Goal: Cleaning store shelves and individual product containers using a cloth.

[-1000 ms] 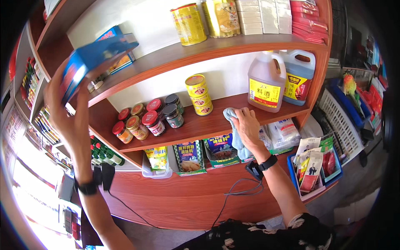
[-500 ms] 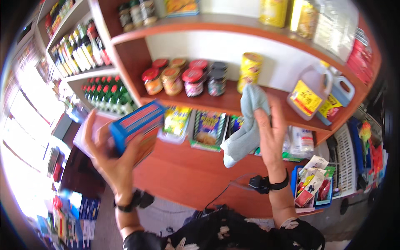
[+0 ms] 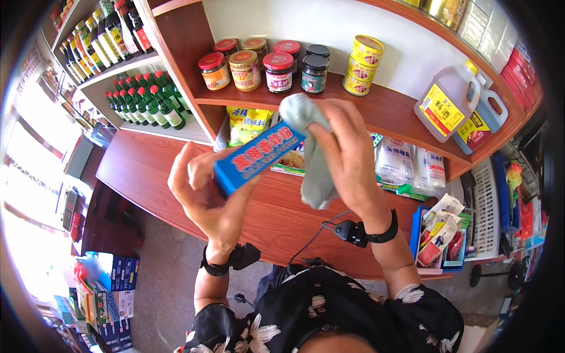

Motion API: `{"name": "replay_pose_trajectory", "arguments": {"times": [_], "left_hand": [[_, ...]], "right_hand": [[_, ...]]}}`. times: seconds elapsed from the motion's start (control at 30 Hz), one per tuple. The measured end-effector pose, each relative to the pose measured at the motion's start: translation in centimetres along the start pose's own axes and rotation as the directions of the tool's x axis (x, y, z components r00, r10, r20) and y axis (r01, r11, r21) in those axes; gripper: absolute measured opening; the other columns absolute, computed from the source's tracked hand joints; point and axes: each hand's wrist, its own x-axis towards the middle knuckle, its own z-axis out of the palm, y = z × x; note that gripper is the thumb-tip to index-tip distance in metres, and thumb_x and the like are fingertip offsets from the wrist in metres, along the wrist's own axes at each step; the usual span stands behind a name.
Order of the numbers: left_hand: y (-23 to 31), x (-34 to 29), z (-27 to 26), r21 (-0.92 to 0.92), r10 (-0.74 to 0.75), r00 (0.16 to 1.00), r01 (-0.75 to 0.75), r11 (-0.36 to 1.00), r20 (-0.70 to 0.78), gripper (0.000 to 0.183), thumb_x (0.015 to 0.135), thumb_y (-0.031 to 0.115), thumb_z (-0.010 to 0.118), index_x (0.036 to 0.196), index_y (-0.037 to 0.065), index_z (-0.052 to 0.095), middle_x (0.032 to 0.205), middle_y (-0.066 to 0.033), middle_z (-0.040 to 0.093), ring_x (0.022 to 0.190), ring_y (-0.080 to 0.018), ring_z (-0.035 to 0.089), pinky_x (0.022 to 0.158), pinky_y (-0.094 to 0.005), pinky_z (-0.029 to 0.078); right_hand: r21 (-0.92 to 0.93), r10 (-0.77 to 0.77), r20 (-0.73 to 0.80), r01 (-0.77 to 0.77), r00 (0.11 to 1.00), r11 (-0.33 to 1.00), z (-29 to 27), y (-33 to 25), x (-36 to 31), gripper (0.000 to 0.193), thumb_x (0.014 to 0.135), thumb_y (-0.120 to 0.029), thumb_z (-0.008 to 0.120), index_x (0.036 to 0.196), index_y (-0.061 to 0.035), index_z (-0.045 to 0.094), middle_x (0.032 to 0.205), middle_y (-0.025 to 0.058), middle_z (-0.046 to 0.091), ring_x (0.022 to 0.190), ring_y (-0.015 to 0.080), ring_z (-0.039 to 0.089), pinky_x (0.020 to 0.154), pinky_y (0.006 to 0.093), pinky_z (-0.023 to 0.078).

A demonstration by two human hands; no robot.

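A blue carton (image 3: 259,156) with red lettering on its narrow side is held up over the wooden counter. My left hand (image 3: 213,187) grips its left end, thumb below and fingers behind. In my right hand (image 3: 349,152) is a pale grey-green cloth (image 3: 318,170), bunched between thumb and fingers and hanging down. The cloth's upper fold meets the carton's right end; whether it presses on it I cannot tell. Both hands are in front of a shelf (image 3: 388,126) of jars and cans, and part of the carton's far side is hidden.
Red-lidded and dark-lidded jars (image 3: 278,72) and stacked yellow cans (image 3: 363,65) stand on the shelf. Plastic jugs (image 3: 445,101) are at its right. Packets lie below it. A blue bin of sachets (image 3: 416,235) sits on the counter (image 3: 282,235). A cable (image 3: 308,242) crosses the counter edge.
My left hand has brought the carton right, up against the cloth. The carton's lettered side now faces up. My right hand has shifted slightly left, and the view has tilted lower.
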Motion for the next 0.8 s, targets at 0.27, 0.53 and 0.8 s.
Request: {"name": "replay_pose_trajectory", "arguments": {"times": [0.27,0.53,0.8], "left_hand": [[1.5,1.7,2.5,-0.222,-0.435,0.898,0.438,0.871,0.068,0.033,0.093,0.017,0.059,0.121,0.004,0.047,0.105,-0.0061,0.056,0.094,-0.0103,0.052,0.085,-0.025,0.043],[-0.1,2.1,3.5,-0.298,-0.483,0.874,0.475,0.828,0.05,0.022,0.096,0.018,0.051,0.115,0.005,0.051,0.101,-0.0031,0.053,0.091,-0.0088,0.051,0.082,-0.0242,0.044],[-1.5,3.7,1.8,-0.418,-0.42,0.889,0.316,0.852,-0.183,0.024,0.097,0.019,0.05,0.116,0.005,0.05,0.101,-0.0036,0.052,0.092,-0.0101,0.052,0.082,-0.0253,0.046]], "right_hand": [[-0.063,-0.204,-0.191,0.195,0.96,0.979,-1.7,-1.6,-0.6,0.048,0.072,-0.007,0.068,0.119,-0.0056,0.059,0.119,0.0169,0.054,0.104,0.0323,0.053,0.086,0.0418,0.044],[-0.283,-0.223,0.106,0.245,0.969,0.927,0.5,-2.7,-4.8,0.043,0.074,-0.015,0.063,0.116,-0.0182,0.064,0.119,0.0026,0.055,0.096,0.0198,0.052,0.083,0.0351,0.043],[0.02,-0.231,0.157,0.231,0.96,0.973,-0.2,0.7,-8.0,0.046,0.075,-0.009,0.061,0.121,-0.0144,0.06,0.123,0.0074,0.052,0.101,0.024,0.051,0.085,0.0372,0.043]]}}
